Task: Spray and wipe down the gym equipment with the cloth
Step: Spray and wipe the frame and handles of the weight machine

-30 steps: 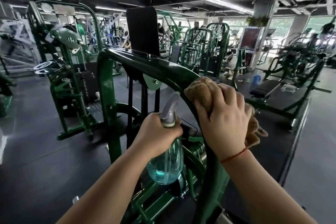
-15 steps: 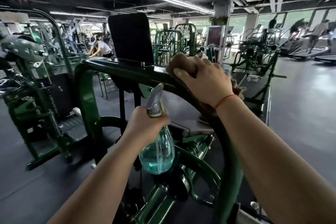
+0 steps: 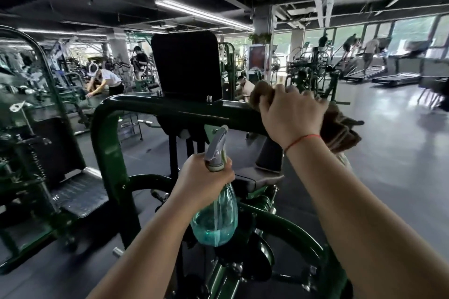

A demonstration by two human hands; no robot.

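Landmark: top bar [image 3: 170, 107] of the green machine, the one carrying the black pad [image 3: 185, 65].

- My right hand [image 3: 291, 114] sits on the right end of the top bar, where it begins to bend down. Its fingers are curled over the brown cloth [image 3: 340, 128], clamping it to the tube. The bunched front of the cloth pokes out ahead of the knuckles and the loose tail hangs off the far side. I judge that wrapping the cloth round the tube lets one pass wipe both the top and the flanks.
- My left hand [image 3: 201, 182] is below the top bar and nearer to me. It is fisted round the neck of the spray bottle [image 3: 216, 216]. The nozzle points up toward the bar's underside, and the teal bottle is part full. It is parked low, likely to leave the wiping path free yet stay ready to spray.
- Step, as I judge it: wiping the bar. The stretch toward the pad is not yet covered.
- Risk: the tail could snag on the bolts beside the pad.
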